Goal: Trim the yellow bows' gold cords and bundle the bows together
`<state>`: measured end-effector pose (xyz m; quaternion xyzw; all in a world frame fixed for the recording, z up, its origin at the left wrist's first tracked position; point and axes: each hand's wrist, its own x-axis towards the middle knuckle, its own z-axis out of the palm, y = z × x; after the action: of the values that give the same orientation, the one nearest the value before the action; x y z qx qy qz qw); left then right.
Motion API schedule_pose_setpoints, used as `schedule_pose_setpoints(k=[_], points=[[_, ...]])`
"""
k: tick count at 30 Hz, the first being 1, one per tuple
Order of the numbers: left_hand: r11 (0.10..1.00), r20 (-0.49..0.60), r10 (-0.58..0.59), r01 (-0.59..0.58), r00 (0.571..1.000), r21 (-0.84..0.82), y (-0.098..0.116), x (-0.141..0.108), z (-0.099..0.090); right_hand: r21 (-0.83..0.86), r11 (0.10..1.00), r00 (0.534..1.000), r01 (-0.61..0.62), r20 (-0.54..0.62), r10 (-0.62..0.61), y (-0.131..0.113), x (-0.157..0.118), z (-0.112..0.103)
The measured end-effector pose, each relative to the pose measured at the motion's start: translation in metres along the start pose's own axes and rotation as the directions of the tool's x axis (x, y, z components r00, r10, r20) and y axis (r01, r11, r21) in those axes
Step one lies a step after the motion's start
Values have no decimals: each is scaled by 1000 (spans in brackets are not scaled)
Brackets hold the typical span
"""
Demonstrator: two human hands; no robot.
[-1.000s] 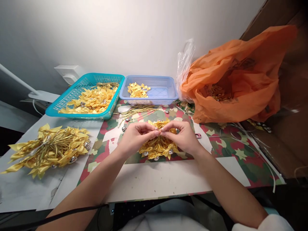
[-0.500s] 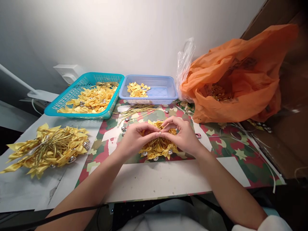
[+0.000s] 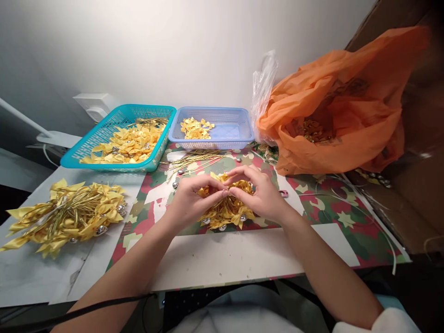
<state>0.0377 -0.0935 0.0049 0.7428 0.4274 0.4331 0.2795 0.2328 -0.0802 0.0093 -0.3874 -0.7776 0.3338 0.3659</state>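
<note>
My left hand (image 3: pixel 192 200) and my right hand (image 3: pixel 258 194) meet fingertip to fingertip over a small heap of yellow ribbon bows with gold cords and silver bells (image 3: pixel 226 212). Both hands pinch something small from the heap between thumbs and forefingers; the fingers hide what exactly it is. The heap lies on a camouflage-patterned sheet (image 3: pixel 322 203) on the table.
A larger pile of finished bows (image 3: pixel 67 216) lies at the left on grey paper. A teal basket (image 3: pixel 100 134) of bows and a blue basket (image 3: pixel 239 134) stand at the back. Loose gold cords (image 3: pixel 194 160) lie before them. An orange plastic bag (image 3: pixel 333 111) sits at the right.
The hands have stayed together over the heap, with the fingers shifting slightly. The camera view has drifted a little, so everything sits slightly left and lower.
</note>
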Motion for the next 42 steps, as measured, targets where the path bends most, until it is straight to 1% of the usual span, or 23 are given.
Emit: schedule_pose_setpoints(k=[3,8,13,15,16,18,20,23,26,28,31,33,35,37,38,40,42], points=[[1000,17,16,-17,1000,16,0,0,-1,20,1000,1000,15,-10,-15,1,1,1],[1000,31,-2,1,1000,22,-3,0,-1,5,997,990,73,-124,-72,1,1,4],[998,45,-22,19,999,57,-2,1,0,-8,997,979,76,-189,-76,-1,0,8],[995,38,-28,24,999,95,0,1,1,-50,996,970,79,-225,-89,-3,-1,10],[993,32,-35,31,999,111,1,1,2,-100,991,962,91,-247,-113,-4,-2,12],[990,20,-60,57,998,126,3,1,3,-245,960,933,133,-295,-205,-5,-3,15],[989,15,-103,101,995,105,4,1,4,-395,903,893,171,-325,-311,-4,-4,19],[981,23,-193,194,981,-31,5,2,5,-550,814,848,186,-328,-416,-1,-5,27],[934,56,-280,286,958,-215,4,3,4,-647,732,809,214,-303,-504,2,-5,33],[889,84,-336,345,938,-300,4,4,4,-689,683,775,242,-287,-564,2,-4,34],[828,115,-403,415,908,-376,3,5,2,-718,638,730,277,-274,-626,2,-2,33],[805,120,-424,435,897,-404,3,5,2,-721,629,716,289,-273,-642,2,-2,32],[797,113,-429,435,896,-419,2,5,3,-713,641,725,285,-277,-630,2,-2,31],[805,93,-424,422,901,-416,1,4,4,-677,690,759,255,-302,-576,2,-2,30],[820,77,-417,411,906,-399,1,4,5,-640,733,784,231,-324,-529,1,-2,29],[883,18,-374,362,927,-299,2,2,6,-521,835,833,179,-371,-410,-1,-3,27],[953,-55,-283,274,958,-131,4,1,6,-388,909,866,153,-391,-313,-3,-3,26]])
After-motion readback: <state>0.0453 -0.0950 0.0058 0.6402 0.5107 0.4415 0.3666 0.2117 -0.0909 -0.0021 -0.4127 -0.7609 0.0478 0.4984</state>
